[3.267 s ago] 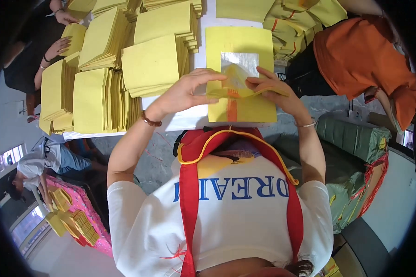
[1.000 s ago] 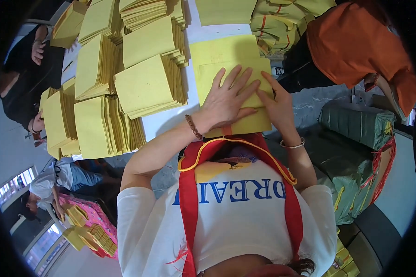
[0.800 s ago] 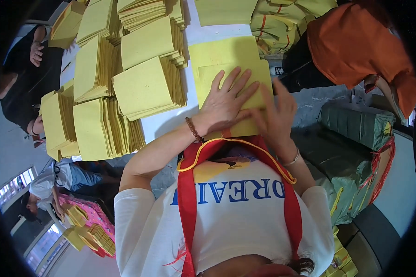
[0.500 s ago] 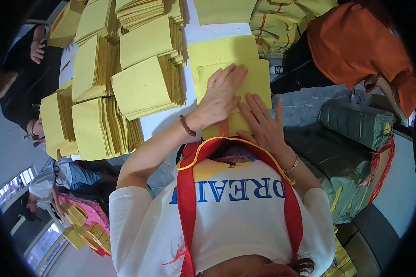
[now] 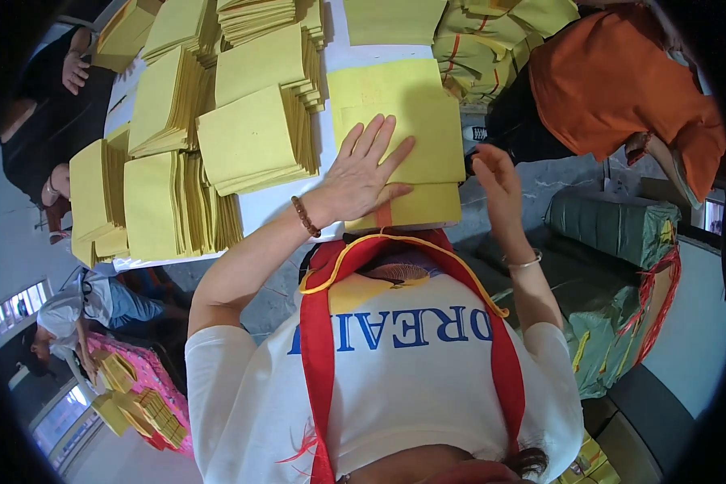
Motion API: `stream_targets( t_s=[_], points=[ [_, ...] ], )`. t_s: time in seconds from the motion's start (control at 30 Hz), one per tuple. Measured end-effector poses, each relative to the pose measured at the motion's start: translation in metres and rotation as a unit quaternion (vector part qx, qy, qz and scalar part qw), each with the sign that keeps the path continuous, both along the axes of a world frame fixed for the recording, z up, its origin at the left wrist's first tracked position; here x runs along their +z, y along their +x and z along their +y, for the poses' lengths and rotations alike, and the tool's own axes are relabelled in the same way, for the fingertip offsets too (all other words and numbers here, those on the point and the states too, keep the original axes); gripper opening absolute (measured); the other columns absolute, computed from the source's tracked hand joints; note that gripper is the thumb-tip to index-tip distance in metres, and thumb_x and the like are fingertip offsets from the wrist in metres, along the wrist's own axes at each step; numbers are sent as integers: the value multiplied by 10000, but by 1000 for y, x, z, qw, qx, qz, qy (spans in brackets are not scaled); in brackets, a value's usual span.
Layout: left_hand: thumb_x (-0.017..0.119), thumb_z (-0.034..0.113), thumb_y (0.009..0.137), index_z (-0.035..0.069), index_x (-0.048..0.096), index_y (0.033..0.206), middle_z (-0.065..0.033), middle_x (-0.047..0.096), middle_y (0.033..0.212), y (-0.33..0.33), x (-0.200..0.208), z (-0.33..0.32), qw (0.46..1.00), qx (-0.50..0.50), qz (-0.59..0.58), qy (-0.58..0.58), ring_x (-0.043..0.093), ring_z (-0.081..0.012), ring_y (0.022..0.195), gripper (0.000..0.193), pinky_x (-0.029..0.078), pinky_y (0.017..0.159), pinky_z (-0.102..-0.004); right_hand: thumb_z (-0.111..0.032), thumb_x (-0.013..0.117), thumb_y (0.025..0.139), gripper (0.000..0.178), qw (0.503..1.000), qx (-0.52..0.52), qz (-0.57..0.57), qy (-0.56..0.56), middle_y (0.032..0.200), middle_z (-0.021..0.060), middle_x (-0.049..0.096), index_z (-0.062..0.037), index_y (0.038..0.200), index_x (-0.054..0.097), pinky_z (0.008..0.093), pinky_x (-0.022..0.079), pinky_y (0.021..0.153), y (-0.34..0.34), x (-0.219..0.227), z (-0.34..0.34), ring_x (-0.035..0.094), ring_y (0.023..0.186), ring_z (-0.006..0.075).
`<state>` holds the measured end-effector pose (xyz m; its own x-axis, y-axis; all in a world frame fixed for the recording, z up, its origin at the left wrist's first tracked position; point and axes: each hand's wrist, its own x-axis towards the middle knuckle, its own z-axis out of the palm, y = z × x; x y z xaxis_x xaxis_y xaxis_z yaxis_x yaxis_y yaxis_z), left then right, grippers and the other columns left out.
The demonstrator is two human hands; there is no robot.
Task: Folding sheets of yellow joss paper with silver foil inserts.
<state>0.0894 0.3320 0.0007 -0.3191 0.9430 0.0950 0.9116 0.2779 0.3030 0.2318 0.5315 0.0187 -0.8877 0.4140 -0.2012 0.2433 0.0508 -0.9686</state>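
Note:
Yellow paper, folded over what looks like a stack, lies on the white table close to my body. Flat on its left part rests my left hand, fingers spread, with a beaded bracelet on the wrist. A short orange strip shows on the lower part of the paper, below that hand. My right hand is raised just past the paper's right edge, apart from it. Its fingers are loosely bent and nothing shows in them.
Several stacks of yellow paper cover the table's left side. Another yellow sheet lies farther off, beside tied yellow bundles. A person in orange is at the right, above green wrapped bales. Other people are at the left.
My right hand has lifted off the paper and moved right, past its edge. My left hand has shifted slightly left and down and still lies on the paper. The upper sheet lies folded lower.

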Motion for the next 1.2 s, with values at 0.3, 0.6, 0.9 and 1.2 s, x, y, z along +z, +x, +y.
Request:
stream_targets(
  t_s=[0.3,0.6,0.9,1.2],
  points=[
    [449,493,897,100,226,1432,-262,146,1463,3,-2,1,1000,-3,16,-8,119,-391,1371,701,106,1104,-491,-286,636,853,338,987,2,-84,-137,751,-48,559,-75,1101,545,174,321,538,-24,-11,10,436,599,24],
    [495,465,880,98,261,1415,-244,192,1447,4,-1,1,999,12,25,35,172,-381,1350,690,157,1087,-495,-200,599,870,334,990,64,-43,-121,845,-3,611,-47,1159,531,175,383,570,-43,16,6,511,678,27],
    [558,165,890,44,494,1072,-70,559,1037,67,78,-26,743,221,-550,312,537,-173,941,227,420,812,-308,-71,489,923,339,968,-7,216,-125,1156,89,553,6,1245,420,267,418,893,-41,55,-47,525,1039,133],
    [543,171,907,16,405,1271,-91,541,1208,45,106,-79,498,294,-533,617,525,-186,1116,419,424,941,-320,-77,494,907,375,950,196,206,-130,1020,106,590,37,1243,373,254,438,784,-58,62,-138,555,878,120]
  ],
)
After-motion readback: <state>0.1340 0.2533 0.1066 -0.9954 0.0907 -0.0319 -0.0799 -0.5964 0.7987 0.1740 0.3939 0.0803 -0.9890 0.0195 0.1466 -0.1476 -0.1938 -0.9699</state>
